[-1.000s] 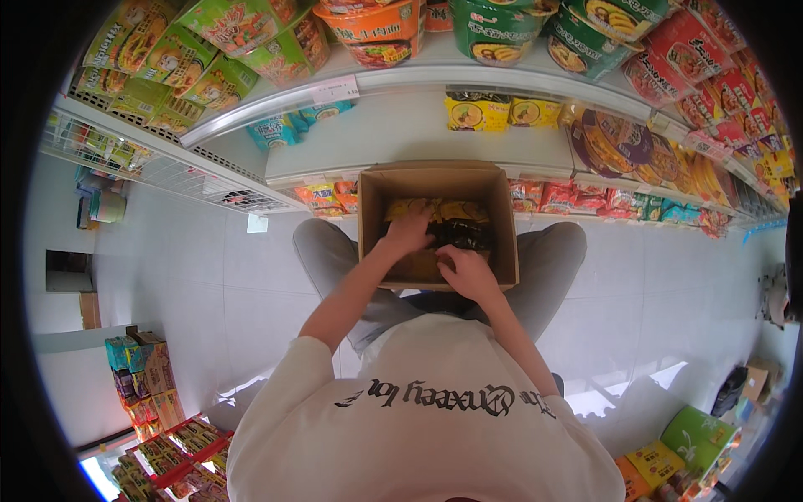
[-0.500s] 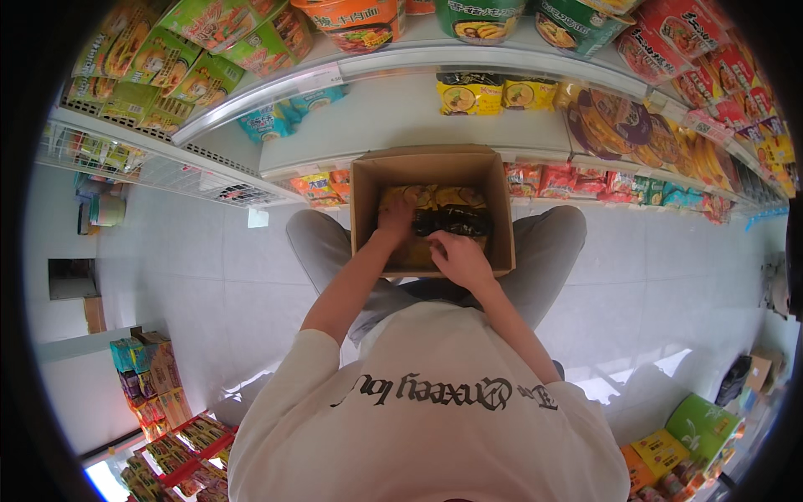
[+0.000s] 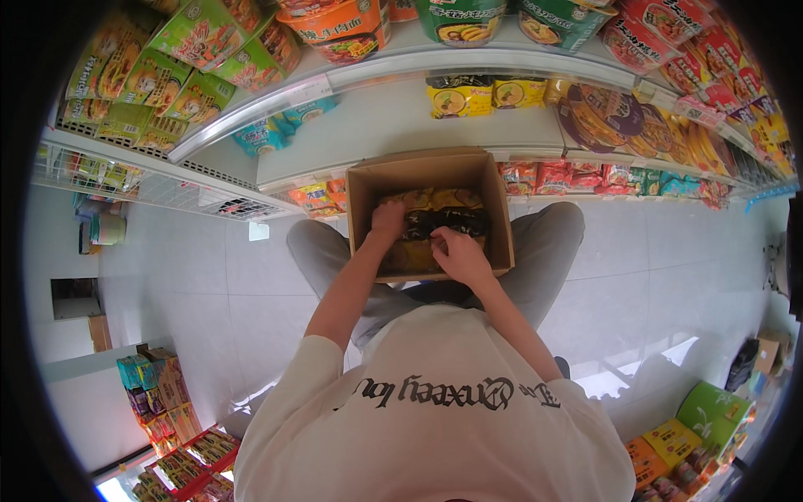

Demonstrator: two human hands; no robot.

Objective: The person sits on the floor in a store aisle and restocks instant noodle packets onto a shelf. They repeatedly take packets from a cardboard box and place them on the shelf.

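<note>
An open cardboard box (image 3: 355, 184) stands between my knees, with yellow-and-black instant noodle packs (image 3: 452, 219) inside. My left hand (image 3: 388, 219) reaches in along the box's left side. Its fingers curl against the left end of the packs, their tips partly hidden. From the near right, my right hand (image 3: 460, 253) bends over the near edge of the packs. Thumb and forefinger are drawn together there on black wrapping. Shadow in the box hides how firmly either hand grips.
Ahead, a white shelf (image 3: 360, 134) holds yellow noodle packs (image 3: 460, 96) and blue packs (image 3: 263, 134). Above it, noodle tubs (image 3: 335, 33) line an upper shelf. Red packets (image 3: 556, 178) sit low behind the box. Stacked goods (image 3: 159, 393) stand at the lower left.
My left hand has shifted slightly left and back toward the box's left wall, uncovering more of the packs. My right hand stays at nearly the same spot.
</note>
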